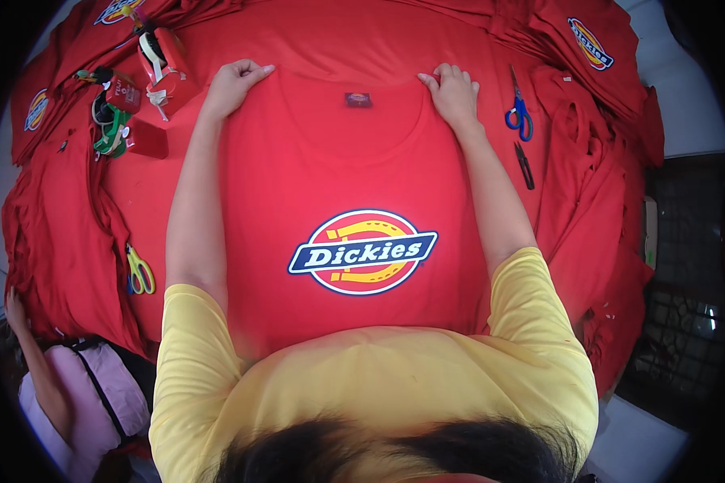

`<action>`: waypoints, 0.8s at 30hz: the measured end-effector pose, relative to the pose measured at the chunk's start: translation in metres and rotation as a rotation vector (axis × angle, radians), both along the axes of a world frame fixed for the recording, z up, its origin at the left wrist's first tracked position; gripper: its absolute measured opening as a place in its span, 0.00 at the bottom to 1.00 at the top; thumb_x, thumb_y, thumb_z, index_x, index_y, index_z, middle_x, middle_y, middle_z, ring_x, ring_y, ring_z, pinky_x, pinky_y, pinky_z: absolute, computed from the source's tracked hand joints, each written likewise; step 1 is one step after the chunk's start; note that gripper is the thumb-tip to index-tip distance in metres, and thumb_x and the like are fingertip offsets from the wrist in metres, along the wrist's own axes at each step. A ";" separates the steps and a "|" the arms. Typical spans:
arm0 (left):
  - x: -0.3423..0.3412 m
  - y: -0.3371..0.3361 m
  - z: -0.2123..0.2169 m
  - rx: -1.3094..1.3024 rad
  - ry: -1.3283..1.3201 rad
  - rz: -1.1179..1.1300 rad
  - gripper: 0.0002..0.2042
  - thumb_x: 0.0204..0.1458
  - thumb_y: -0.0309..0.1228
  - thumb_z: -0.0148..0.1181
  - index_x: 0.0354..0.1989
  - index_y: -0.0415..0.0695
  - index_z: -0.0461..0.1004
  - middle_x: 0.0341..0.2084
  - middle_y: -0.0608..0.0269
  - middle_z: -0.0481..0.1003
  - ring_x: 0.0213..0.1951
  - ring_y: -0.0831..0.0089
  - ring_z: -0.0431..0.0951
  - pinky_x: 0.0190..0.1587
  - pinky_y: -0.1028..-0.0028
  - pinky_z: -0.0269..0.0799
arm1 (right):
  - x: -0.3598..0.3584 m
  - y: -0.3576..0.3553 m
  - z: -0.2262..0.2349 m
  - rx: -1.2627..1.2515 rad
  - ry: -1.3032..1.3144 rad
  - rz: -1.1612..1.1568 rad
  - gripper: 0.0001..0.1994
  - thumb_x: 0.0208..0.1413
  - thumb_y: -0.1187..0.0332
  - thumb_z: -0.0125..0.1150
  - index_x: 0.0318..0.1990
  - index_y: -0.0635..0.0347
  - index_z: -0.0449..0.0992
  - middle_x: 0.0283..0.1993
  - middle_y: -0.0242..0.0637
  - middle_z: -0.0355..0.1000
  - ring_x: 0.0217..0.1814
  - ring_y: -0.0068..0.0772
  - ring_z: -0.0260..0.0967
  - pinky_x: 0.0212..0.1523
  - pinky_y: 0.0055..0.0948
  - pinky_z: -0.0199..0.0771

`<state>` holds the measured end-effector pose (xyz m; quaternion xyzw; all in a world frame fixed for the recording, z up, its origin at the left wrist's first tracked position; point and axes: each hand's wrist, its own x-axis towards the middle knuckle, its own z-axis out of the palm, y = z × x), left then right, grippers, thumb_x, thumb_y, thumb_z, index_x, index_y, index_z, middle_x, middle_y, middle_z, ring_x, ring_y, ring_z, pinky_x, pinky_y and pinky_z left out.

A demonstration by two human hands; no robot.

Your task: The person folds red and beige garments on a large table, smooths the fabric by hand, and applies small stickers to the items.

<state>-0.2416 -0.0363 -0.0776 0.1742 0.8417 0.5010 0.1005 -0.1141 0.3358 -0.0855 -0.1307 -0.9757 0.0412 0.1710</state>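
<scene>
A red shirt [338,181] with a wide scooped neckline lies spread in front of me, its lower part hidden by my chest. It has a dark neck label [358,100] and a large oval printed logo [362,252] in blue, white, yellow and red. My left hand [238,87] pinches the shirt's left shoulder between thumb and fingers. At the opposite shoulder, my right hand [455,92] is closed on the fabric in the same way. Both arms are stretched forward along the shirt's sides.
Red cloth covers the table. Tape dispensers [163,64] and a green tape holder [111,129] stand at the far left; yellow scissors [139,271] lie nearer. Blue-handled scissors [519,113] and black thread snips [524,166] lie right. Red garments [580,177] pile around; another person [80,394] is at lower left.
</scene>
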 end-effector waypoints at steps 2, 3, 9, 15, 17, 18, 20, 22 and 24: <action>0.008 0.006 -0.003 -0.265 0.215 0.118 0.14 0.52 0.42 0.61 0.31 0.41 0.75 0.17 0.60 0.71 0.23 0.70 0.72 0.37 0.72 0.68 | 0.001 -0.003 -0.004 0.034 0.063 -0.023 0.21 0.56 0.46 0.53 0.41 0.56 0.74 0.43 0.36 0.71 0.50 0.40 0.63 0.50 0.44 0.57; 0.011 0.008 -0.004 -0.338 0.328 0.141 0.15 0.52 0.43 0.61 0.30 0.42 0.74 0.17 0.59 0.72 0.23 0.68 0.73 0.37 0.71 0.68 | 0.001 -0.004 -0.005 0.050 0.094 -0.036 0.22 0.56 0.46 0.53 0.41 0.56 0.73 0.42 0.36 0.71 0.50 0.40 0.63 0.50 0.44 0.56; 0.016 0.004 -0.006 -0.442 0.449 0.075 0.18 0.49 0.47 0.61 0.29 0.42 0.74 0.23 0.58 0.77 0.30 0.60 0.77 0.45 0.61 0.67 | 0.003 -0.002 0.020 -0.164 -0.059 0.027 0.19 0.55 0.47 0.55 0.40 0.53 0.75 0.43 0.35 0.72 0.51 0.39 0.63 0.53 0.44 0.54; 0.002 0.013 0.009 -0.316 0.229 -0.052 0.17 0.52 0.42 0.61 0.38 0.39 0.75 0.28 0.60 0.76 0.33 0.73 0.75 0.38 0.71 0.68 | -0.003 0.006 0.013 -0.299 -0.124 0.105 0.15 0.53 0.54 0.61 0.41 0.54 0.75 0.46 0.34 0.73 0.54 0.36 0.64 0.57 0.44 0.52; 0.000 0.015 0.016 -0.263 0.206 -0.037 0.16 0.52 0.41 0.61 0.39 0.39 0.75 0.26 0.63 0.74 0.32 0.76 0.73 0.37 0.73 0.68 | -0.006 0.013 0.009 -0.454 -0.019 0.105 0.15 0.54 0.56 0.60 0.43 0.54 0.74 0.46 0.34 0.73 0.54 0.37 0.64 0.56 0.44 0.53; -0.001 0.014 0.019 -0.216 0.240 -0.006 0.16 0.52 0.41 0.61 0.39 0.39 0.75 0.25 0.64 0.73 0.31 0.78 0.72 0.37 0.74 0.68 | -0.007 0.017 0.006 -0.532 0.034 0.104 0.15 0.54 0.56 0.60 0.44 0.53 0.73 0.46 0.34 0.73 0.53 0.37 0.65 0.55 0.44 0.54; 0.005 0.012 0.019 -0.178 0.314 0.078 0.15 0.52 0.41 0.61 0.37 0.40 0.75 0.25 0.62 0.74 0.31 0.73 0.74 0.36 0.72 0.69 | -0.002 0.005 0.002 -0.279 0.058 0.081 0.15 0.55 0.57 0.59 0.45 0.53 0.72 0.46 0.34 0.73 0.52 0.37 0.65 0.53 0.44 0.55; 0.009 0.010 -0.006 -0.321 0.511 0.093 0.16 0.52 0.42 0.61 0.36 0.40 0.74 0.27 0.60 0.75 0.32 0.67 0.76 0.36 0.69 0.70 | 0.000 -0.006 -0.010 -0.039 0.096 0.053 0.14 0.56 0.57 0.57 0.46 0.52 0.71 0.46 0.35 0.72 0.51 0.38 0.65 0.49 0.44 0.57; 0.020 0.016 -0.014 -0.400 0.570 0.152 0.17 0.52 0.44 0.59 0.35 0.41 0.71 0.31 0.57 0.75 0.36 0.58 0.76 0.37 0.64 0.70 | 0.000 -0.005 -0.011 0.033 0.143 0.063 0.14 0.57 0.56 0.57 0.44 0.52 0.71 0.44 0.35 0.72 0.48 0.40 0.66 0.47 0.44 0.58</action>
